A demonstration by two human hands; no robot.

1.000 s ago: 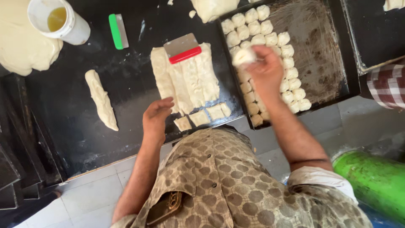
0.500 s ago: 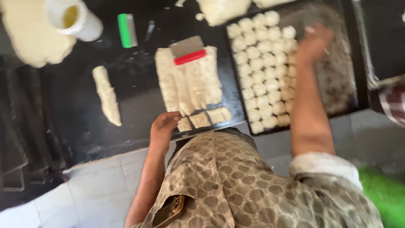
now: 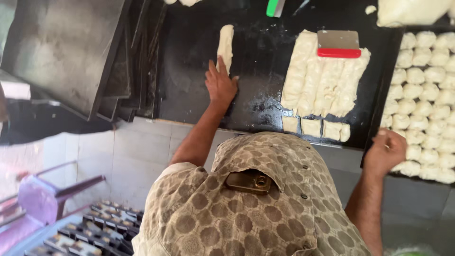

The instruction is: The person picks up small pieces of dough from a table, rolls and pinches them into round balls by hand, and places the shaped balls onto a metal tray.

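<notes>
The fingers (image 3: 214,71) of the left hand (image 3: 221,85) are spread open and flat on the black work surface (image 3: 256,102), touching the lower end of 1 long dough roll (image 3: 225,45) at 12 o'clock from the hand; they hold nothing. The right hand (image 3: 386,151) is curled on the near edge of the dark tray (image 3: 374,121) of small dough pieces (image 3: 426,80). At 3 o'clock from the left hand lies a scored dough slab (image 3: 324,78), with 4 cut squares (image 3: 313,127) below it and 1 scraper with red handle (image 3: 338,43) above.
</notes>
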